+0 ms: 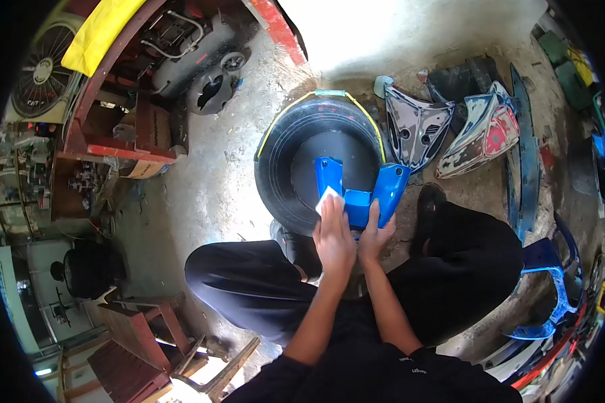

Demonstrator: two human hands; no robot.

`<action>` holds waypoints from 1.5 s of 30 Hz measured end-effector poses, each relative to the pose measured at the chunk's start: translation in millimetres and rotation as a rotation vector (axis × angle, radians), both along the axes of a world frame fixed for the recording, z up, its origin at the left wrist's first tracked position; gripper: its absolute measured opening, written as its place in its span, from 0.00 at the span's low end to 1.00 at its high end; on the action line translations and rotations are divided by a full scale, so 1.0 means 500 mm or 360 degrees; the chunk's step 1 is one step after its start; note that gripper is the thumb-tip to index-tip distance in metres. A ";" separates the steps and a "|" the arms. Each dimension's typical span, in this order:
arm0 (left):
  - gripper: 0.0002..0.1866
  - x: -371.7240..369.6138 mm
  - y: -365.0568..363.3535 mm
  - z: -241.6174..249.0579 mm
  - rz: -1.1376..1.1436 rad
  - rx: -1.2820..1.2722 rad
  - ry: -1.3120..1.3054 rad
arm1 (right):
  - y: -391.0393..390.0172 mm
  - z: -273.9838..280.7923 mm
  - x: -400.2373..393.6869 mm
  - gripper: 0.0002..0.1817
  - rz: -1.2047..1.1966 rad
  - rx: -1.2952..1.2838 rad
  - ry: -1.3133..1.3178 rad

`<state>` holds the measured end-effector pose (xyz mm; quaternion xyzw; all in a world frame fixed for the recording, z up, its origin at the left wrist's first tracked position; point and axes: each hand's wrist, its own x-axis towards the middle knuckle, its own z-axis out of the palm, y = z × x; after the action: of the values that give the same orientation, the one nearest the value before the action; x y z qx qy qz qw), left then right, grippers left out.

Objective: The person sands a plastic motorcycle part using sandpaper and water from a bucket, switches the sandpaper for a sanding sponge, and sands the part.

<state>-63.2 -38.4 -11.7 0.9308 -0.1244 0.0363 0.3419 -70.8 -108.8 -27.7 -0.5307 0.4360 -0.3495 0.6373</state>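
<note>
A glossy blue U-shaped panel (357, 199) is held over the near right side of a black bucket (275, 181). My left hand (335, 232) presses a small white sheet (329, 200) against the panel's left arm, its fingers together over the sheet. At the lower right of the panel, my right hand (376, 236) grips the edge with fingers wrapped round it. The bucket has a yellow handle (275, 125) with a light green grip at its far rim; inside, its round bottom looks dark.
Partly sanded fairing panels (417, 127) lie on the floor right of the bucket, beside a long blue strip (528, 154). A blue frame part (551, 312) is at lower right. Left are a red-framed shelf (114, 151) and a wooden stool (138, 336).
</note>
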 end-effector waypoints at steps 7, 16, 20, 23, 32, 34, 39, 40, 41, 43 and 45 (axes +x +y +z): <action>0.24 0.168 -0.057 0.002 0.0139 0.0282 0.0229 | 0.003 -0.019 -0.009 0.18 0.0054 0.0087 -0.0017; 0.26 0.000 0.002 0.003 0.0016 0.0426 0.0013 | 0.001 -0.022 -0.008 0.19 -0.0006 0.0015 0.0018; 0.23 0.218 -0.056 -0.008 0.0080 0.0220 0.0540 | 0.004 -0.030 -0.008 0.19 0.0007 0.0065 -0.0005; 0.23 0.158 -0.041 -0.009 -0.0022 0.0113 0.0264 | 0.005 -0.022 -0.014 0.19 0.0037 0.0033 0.0045; 0.24 0.223 -0.030 0.004 0.0145 -0.0001 0.0859 | 0.004 -0.018 -0.011 0.20 0.0008 0.0092 0.0022; 0.24 0.201 -0.026 0.001 0.0133 0.0046 0.0713 | 0.002 -0.015 -0.010 0.20 0.0018 0.0036 0.0063; 0.23 0.007 0.034 -0.002 0.0026 0.0257 0.0116 | 0.000 0.002 -0.005 0.20 0.0029 0.0045 0.0001; 0.23 0.000 0.038 0.005 0.0015 0.0323 0.0077 | 0.000 -0.005 -0.007 0.20 0.0038 0.0047 0.0009; 0.23 0.026 0.031 0.001 0.0029 0.0327 0.0086 | 0.001 -0.014 -0.007 0.19 0.0016 0.0024 0.0016; 0.22 0.135 -0.006 -0.018 0.0017 0.0213 0.0208 | 0.008 -0.027 -0.006 0.19 -0.0005 -0.0001 0.0021; 0.22 0.186 -0.034 -0.032 0.0022 0.0212 0.0313 | 0.004 -0.030 -0.010 0.18 0.0024 -0.0001 0.0012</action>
<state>29.6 -55.2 -27.7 0.9513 -0.0859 -0.0611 0.2897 -75.8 -107.0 -42.5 -0.5354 0.4343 -0.3428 0.6382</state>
